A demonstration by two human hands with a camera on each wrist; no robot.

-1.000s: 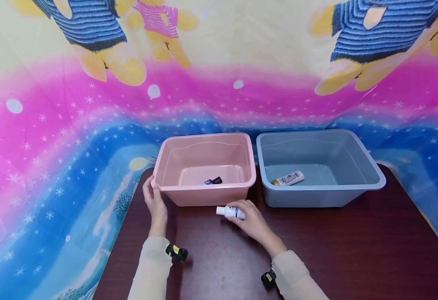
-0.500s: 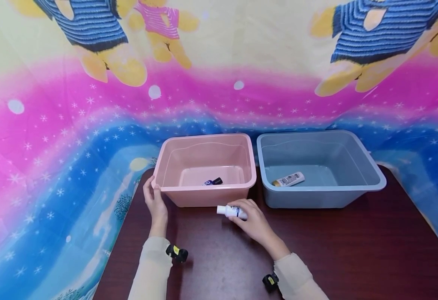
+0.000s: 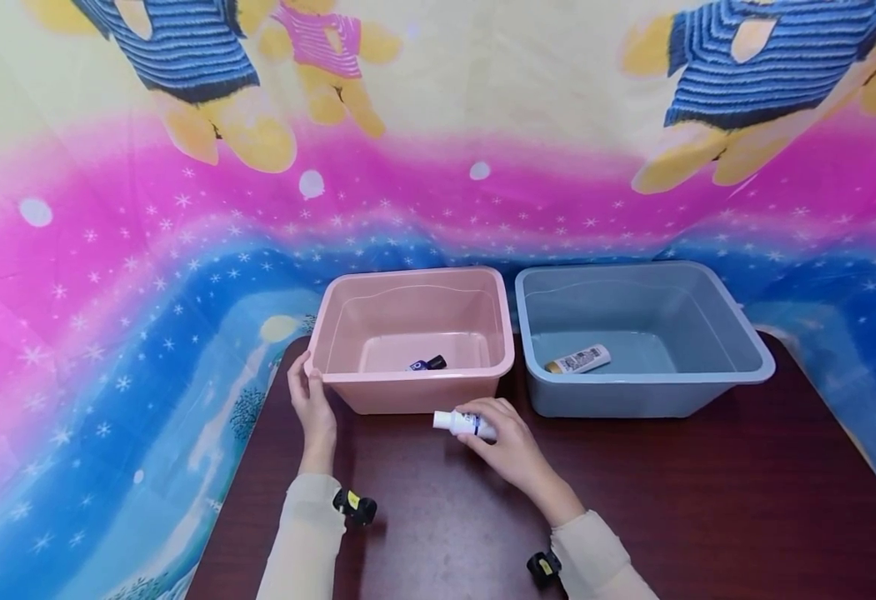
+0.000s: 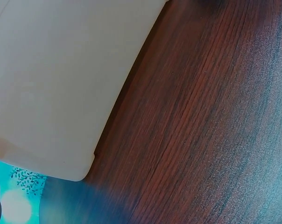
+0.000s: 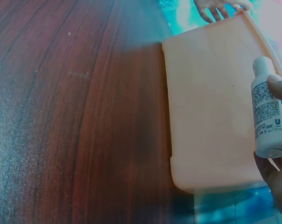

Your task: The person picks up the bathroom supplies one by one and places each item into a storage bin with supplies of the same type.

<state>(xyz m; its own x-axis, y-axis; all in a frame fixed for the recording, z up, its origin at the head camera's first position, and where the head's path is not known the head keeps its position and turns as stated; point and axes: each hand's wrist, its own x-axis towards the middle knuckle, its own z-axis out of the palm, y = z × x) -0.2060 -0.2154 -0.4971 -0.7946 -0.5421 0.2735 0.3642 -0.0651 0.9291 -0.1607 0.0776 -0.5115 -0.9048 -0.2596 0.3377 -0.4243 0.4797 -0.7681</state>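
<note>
My right hand [image 3: 511, 443] pinches a small white bottle [image 3: 454, 422] with a white cap, held on its side just in front of the pink basin. In the right wrist view, fine print covers the side of the bottle [image 5: 266, 112]. At the front left corner of the pink basin [image 3: 415, 397], my left hand [image 3: 314, 415] grips the rim. Inside that basin lies a small dark blue bottle [image 3: 427, 364] with a black cap, partly hidden by the front rim. The blue-grey basin [image 3: 610, 400] contains a white bottle [image 3: 582, 359] with a gold cap.
Both basins stand side by side near the back of a dark wooden table [image 3: 678, 492], a narrow gap between them. Close behind hangs a printed cloth [image 3: 438, 150] with bears and snowflakes. Small black wrist cameras sit on both sleeves.
My right forearm has drawn back slightly toward the lower right, while the white bottle hovers almost in the same place. The left hand stays at the pink basin's corner.
</note>
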